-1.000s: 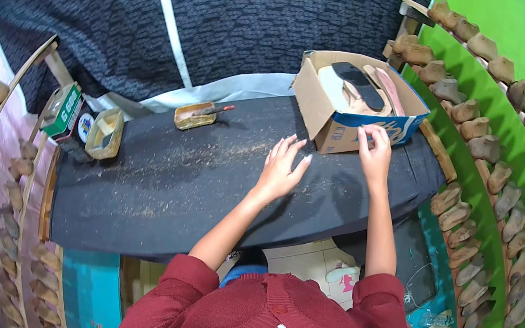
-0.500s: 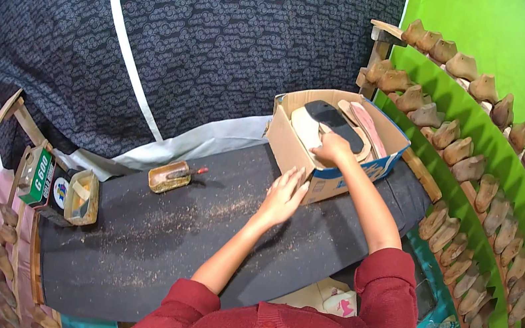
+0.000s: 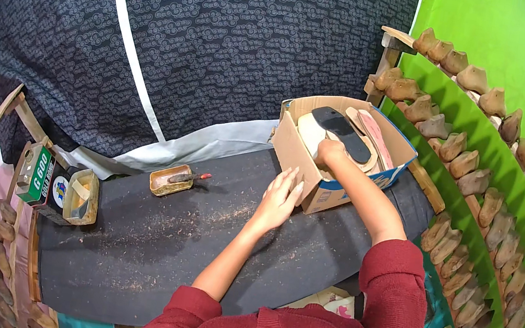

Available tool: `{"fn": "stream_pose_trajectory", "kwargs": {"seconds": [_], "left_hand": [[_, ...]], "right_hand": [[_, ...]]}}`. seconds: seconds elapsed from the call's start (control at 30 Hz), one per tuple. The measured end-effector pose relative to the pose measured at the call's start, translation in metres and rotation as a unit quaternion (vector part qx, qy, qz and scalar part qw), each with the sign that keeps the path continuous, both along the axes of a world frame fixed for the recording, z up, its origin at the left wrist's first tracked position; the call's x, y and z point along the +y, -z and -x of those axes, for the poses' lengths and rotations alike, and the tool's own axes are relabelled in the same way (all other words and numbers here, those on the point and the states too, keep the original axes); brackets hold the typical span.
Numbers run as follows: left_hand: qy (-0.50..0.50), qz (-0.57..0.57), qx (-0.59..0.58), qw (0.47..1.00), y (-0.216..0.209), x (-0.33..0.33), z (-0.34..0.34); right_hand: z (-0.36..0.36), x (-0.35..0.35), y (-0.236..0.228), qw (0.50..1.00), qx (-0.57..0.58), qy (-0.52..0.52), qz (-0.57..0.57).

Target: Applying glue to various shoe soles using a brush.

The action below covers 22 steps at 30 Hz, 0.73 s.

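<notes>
Right hand point(image 3: 331, 152) is down inside the cardboard box point(image 3: 315, 171), fingers curled onto the pale insole point(image 3: 310, 132) at the front of the stack. Looks like a pinch on its edge, but the knuckles hide the contact, so I can't tell whether the grip is closed.

Left hand point(image 3: 279, 200) is flat against the box's near wall, fingers spread and straight, holding nothing, just bracing the box on the counter point(image 3: 151, 242).

Box sits at the right end of the counter, flaps open. Inside: pale insole at the front, dark insole point(image 3: 342, 131) behind it, pinkish ones point(image 3: 374, 136) leaning toward the far wall.

My read on doing this step well:
- Keep the left palm pressed on the wall so the box doesn't slide or tip when the insole comes up.
- Take only the front piece; the stack is tight, and neighbours may drag along.
- Lift straight up past the flap, not sideways.

Elsewhere: small glue tin with brush point(image 3: 173, 180) mid-counter, open tin point(image 3: 80, 195) and green carton point(image 3: 37, 166) at the left end, well apart from both hands. Wooden shoe lasts point(image 3: 464, 159) line the green rack on the right.
</notes>
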<state>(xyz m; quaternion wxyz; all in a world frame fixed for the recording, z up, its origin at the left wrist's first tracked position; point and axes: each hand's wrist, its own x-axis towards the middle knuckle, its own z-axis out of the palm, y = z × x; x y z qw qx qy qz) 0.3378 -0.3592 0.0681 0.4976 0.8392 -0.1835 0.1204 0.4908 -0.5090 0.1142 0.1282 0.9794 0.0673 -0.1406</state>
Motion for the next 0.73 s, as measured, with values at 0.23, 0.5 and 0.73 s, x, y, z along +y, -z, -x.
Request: {"fn": "stream_pose_trajectory", "kwargs": {"seconds": [0.23, 0.5, 0.73], "left_hand": [[-0.017, 0.037, 0.006, 0.999, 0.008, 0.008, 0.008], [-0.072, 0.047, 0.013, 0.996, 0.022, 0.031, 0.021], [-0.087, 0.076, 0.005, 0.993, 0.023, 0.042, 0.038]], "right_hand": [[-0.010, -0.016, 0.011, 0.992, -0.094, 0.005, -0.087], [-0.011, -0.044, -0.002, 0.881, -0.060, 0.084, -0.461], [-0.025, -0.030, 0.012, 0.662, -0.082, -0.031, -0.745]]}}
